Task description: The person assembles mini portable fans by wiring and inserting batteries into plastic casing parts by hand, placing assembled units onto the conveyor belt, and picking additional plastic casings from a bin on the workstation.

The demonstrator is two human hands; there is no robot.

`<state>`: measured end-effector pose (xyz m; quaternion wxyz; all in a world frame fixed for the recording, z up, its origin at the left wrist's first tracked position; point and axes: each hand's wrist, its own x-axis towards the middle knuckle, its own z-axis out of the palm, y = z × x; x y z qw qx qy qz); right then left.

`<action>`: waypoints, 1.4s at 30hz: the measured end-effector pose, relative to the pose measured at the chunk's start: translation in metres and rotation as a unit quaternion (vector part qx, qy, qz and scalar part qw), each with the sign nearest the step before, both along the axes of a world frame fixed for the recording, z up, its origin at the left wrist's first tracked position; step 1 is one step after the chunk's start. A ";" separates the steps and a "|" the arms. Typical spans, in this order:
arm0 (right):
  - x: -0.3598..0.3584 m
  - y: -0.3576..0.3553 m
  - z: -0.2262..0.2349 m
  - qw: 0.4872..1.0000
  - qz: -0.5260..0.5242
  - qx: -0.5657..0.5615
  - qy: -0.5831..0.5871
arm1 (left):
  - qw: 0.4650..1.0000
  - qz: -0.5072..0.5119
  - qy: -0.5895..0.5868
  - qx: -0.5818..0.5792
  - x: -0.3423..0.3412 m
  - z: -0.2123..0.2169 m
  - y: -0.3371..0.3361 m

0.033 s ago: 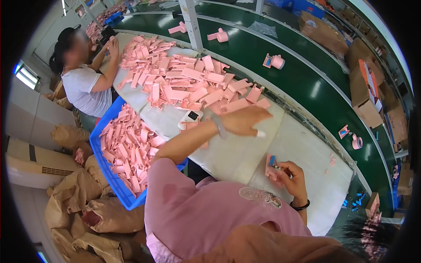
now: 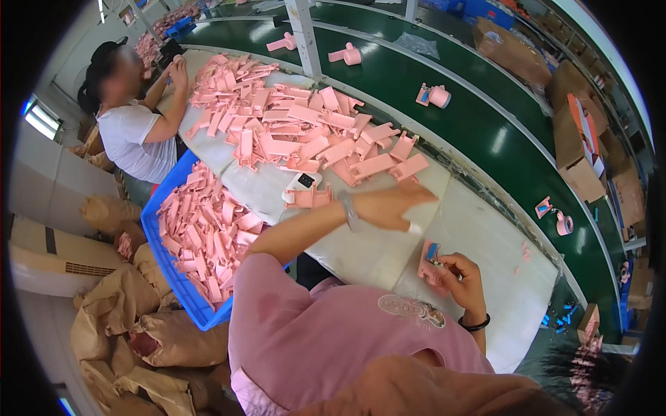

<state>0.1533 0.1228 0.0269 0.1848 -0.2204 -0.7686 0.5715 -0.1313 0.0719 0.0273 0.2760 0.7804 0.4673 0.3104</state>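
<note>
So the right grip (image 2: 463,279) is the busy one: thumb and fingers are pinched together on a pink shell (image 2: 426,269), with just the thickness of its edge between them. The shell sticks out to the left of the fingertips, over the tabletop (image 2: 485,218), with a blue cylinder (image 2: 432,251) sitting in its upper end. Whether its underside touches the tabletop, I can't tell from this angle.

The left grip (image 2: 385,206) reaches across the tabletop above and left of that shell, well apart from it. Thumb hangs away from the fingers, so it's spread (there's a white cover on the thumb tip, btw). The fingers run together and point right, and I don't see anything pinched in there. Their tips are just below the near edge of the pile (image 2: 303,116) of pink parts; can't say if they touch it.

Near the left wrist there's a white gadget (image 2: 305,182) with a black patch, and a loose part (image 2: 309,199) right beside it. Left of the forearm is a blue bin (image 2: 209,320) full of more pink pieces. Past the tabletop runs a green belt (image 2: 499,135) with a few pink items scattered along it.
</note>
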 end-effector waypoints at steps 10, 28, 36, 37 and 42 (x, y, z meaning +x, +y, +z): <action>0.010 -0.002 0.016 0.998 -0.051 0.035 0.023 | 0.911 -0.083 -0.350 -0.204 0.092 -0.015 -0.044; 0.004 -0.006 0.007 0.884 -0.248 0.389 0.080 | 0.844 0.146 -0.455 -0.245 0.122 -0.013 -0.030; 0.008 0.004 -0.011 0.888 -0.265 0.347 0.141 | 0.764 0.145 -0.562 -0.282 0.128 -0.012 -0.016; 0.010 0.002 -0.013 0.888 -0.273 0.343 0.138 | 0.748 0.142 -0.579 -0.293 0.131 -0.012 -0.016; 0.015 -0.002 -0.015 0.897 -0.217 0.350 0.159 | 0.798 0.138 -0.523 -0.267 0.139 -0.009 -0.017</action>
